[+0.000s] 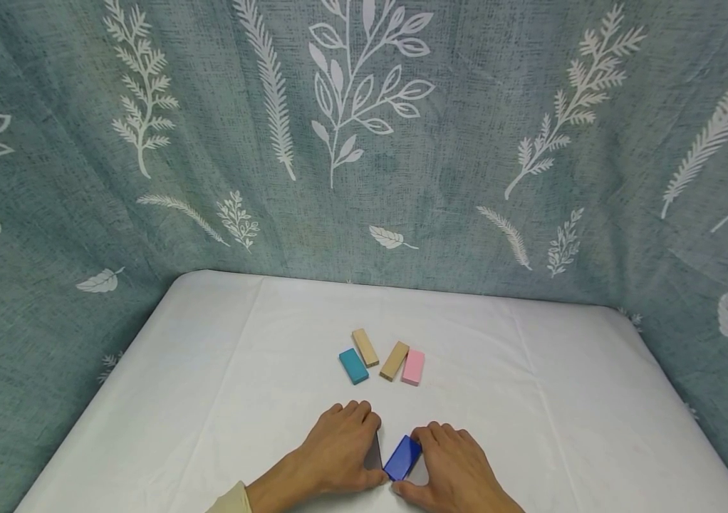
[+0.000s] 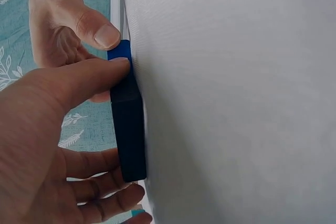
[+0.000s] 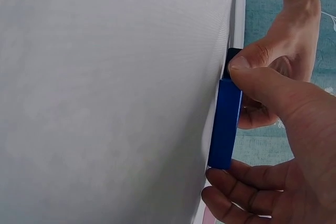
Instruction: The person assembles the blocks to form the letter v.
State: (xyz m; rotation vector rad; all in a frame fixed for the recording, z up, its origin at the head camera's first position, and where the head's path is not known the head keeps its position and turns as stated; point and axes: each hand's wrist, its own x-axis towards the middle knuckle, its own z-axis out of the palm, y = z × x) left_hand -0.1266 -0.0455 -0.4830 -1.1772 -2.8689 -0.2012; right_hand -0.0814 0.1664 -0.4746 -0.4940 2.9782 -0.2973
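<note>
Near the front of the white table, my left hand (image 1: 341, 449) holds a dark, nearly black block (image 2: 129, 137) lengthwise, thumb at its near end and fingers at its far end. Just to the right, my right hand (image 1: 454, 463) grips a bright blue block (image 1: 403, 457) the same way, between thumb and fingertips. Both blocks lie low against the tabletop. Their near ends meet or almost meet, and the thumbs are close together there. In the head view the left hand covers most of the dark block.
Beyond the hands lie a teal block (image 1: 354, 366), two plain wooden blocks, one left (image 1: 365, 348) and one right (image 1: 394, 361), and a pink block (image 1: 412, 368). White cloth covers the table (image 1: 261, 399). A grey-green leaf-print curtain (image 1: 454, 142) hangs behind and at both sides.
</note>
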